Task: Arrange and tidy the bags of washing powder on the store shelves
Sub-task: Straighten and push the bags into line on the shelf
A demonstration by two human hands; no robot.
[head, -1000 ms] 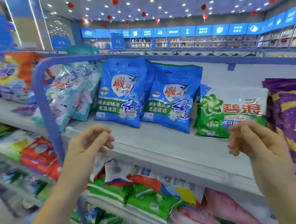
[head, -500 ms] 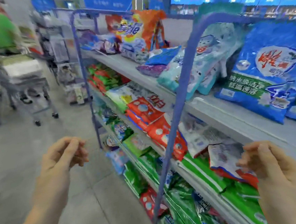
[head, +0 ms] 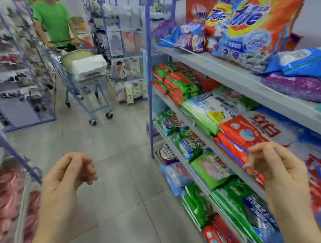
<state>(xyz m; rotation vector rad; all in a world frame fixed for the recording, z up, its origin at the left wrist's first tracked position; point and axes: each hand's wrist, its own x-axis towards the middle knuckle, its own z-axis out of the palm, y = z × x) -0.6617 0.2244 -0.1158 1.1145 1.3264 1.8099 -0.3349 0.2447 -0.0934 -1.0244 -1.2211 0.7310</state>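
Both hands hang in the aisle holding nothing. The left hand [head: 67, 179] is loosely curled over the floor [head: 113, 194], well apart from any shelf. The right hand [head: 273, 165] is just as relaxed at the front edge of the second shelf [head: 245, 177], its fingertips overlapping a red bag [head: 243, 133] in view; whether they touch it cannot be told. The washing powder fills the rack on the right. On the top shelf [head: 229, 75] a large orange bag [head: 253, 20] stands upright toward the back, small purple and blue packs lie in a heap at its far end, and a blue bag [head: 307, 62] lies flat on a purple bag [head: 297, 86] nearer the front edge. Below, a white-and-green bag [head: 207, 111] and the red ones slump over the front edge, and the green bags [head: 228, 203] on the lower shelves lean every which way. Judged from this, little of the section looks tidied: the flat bags want standing up, the overhanging ones pushing back. Down the aisle a person in a green shirt [head: 54, 22] stands at a shopping trolley [head: 84, 75].
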